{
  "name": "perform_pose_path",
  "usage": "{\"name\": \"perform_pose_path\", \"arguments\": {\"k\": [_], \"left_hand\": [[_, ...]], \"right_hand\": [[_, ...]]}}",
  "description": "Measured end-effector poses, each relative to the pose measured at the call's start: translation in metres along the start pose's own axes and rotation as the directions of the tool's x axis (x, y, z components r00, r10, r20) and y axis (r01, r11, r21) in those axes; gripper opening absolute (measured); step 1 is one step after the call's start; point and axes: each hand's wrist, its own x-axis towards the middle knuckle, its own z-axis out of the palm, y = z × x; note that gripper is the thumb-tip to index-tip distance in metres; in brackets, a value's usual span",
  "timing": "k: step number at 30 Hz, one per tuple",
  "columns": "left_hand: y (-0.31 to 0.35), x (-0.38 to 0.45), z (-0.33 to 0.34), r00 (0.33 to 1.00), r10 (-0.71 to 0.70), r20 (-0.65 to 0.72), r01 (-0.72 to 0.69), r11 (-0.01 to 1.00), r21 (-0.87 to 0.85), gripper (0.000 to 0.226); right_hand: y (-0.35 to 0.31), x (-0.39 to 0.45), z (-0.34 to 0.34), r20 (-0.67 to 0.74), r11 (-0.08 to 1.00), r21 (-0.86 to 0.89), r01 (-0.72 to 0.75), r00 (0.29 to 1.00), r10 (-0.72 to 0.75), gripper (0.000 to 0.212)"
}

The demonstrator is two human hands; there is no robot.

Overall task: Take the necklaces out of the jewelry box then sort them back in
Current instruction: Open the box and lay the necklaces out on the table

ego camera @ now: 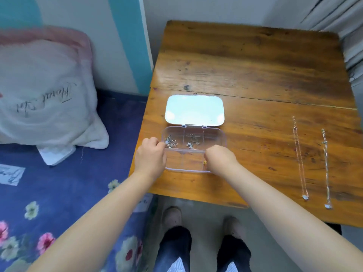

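A clear plastic jewelry box (223,135) lies open near the table's left edge, its mirrored lid (194,109) folded back flat. A tangled silver necklace (171,142) sits in the back-left compartment and another silver necklace (193,141) in the back-middle one. My left hand (151,155) grips the box's left edge, fingers curled by the back-left compartment. My right hand (221,157) curls down into the front-right compartment and pinches a small gold necklace (205,163). Two silver necklaces, one (299,158) beside the other (326,169), lie stretched out straight on the table's right side.
The wooden table (255,75) has a crack running across its middle. A bed with a floral blue sheet (68,193) and a white pillow (43,91) stands to the left. Curtains (351,36) hang at the right. My feet are below the table's front edge.
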Motion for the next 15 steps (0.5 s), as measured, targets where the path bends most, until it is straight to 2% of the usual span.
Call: {"name": "perform_pose_path", "arguments": {"k": [3, 7, 9, 11, 13, 15], "left_hand": [[-0.012, 0.001, 0.009, 0.998, 0.065, 0.018, -0.065, 0.998, 0.007, 0.015], [-0.009, 0.007, 0.005, 0.987, 0.153, -0.048, -0.154, 0.988, -0.015, 0.008], [0.002, 0.019, 0.007, 0.977, 0.211, -0.005, -0.211, 0.977, -0.032, 0.015], [0.019, 0.035, 0.004, 0.96, 0.259, 0.105, -0.257, 0.966, -0.034, 0.02], [0.04, 0.05, 0.003, 0.921, 0.261, 0.287, -0.27, 0.963, -0.009, 0.01], [0.056, 0.067, 0.007, 0.836, 0.257, 0.485, -0.311, 0.95, 0.032, 0.022]], "right_hand": [[-0.004, 0.01, 0.003, 0.087, 0.997, -0.021, -0.071, 0.994, 0.073, 0.041], [-0.003, 0.013, 0.011, 0.099, 0.995, -0.02, -0.099, 0.99, 0.1, 0.013], [-0.001, 0.013, 0.013, 0.084, 0.995, -0.001, -0.102, 0.991, 0.101, 0.021], [0.001, 0.012, 0.012, 0.053, 0.996, 0.021, -0.088, 0.995, 0.087, 0.021], [0.002, 0.009, 0.008, -0.005, 0.997, 0.038, -0.073, 0.997, 0.074, 0.017], [0.005, 0.003, 0.001, -0.053, 0.997, 0.039, -0.065, 0.996, 0.067, 0.014]]}}
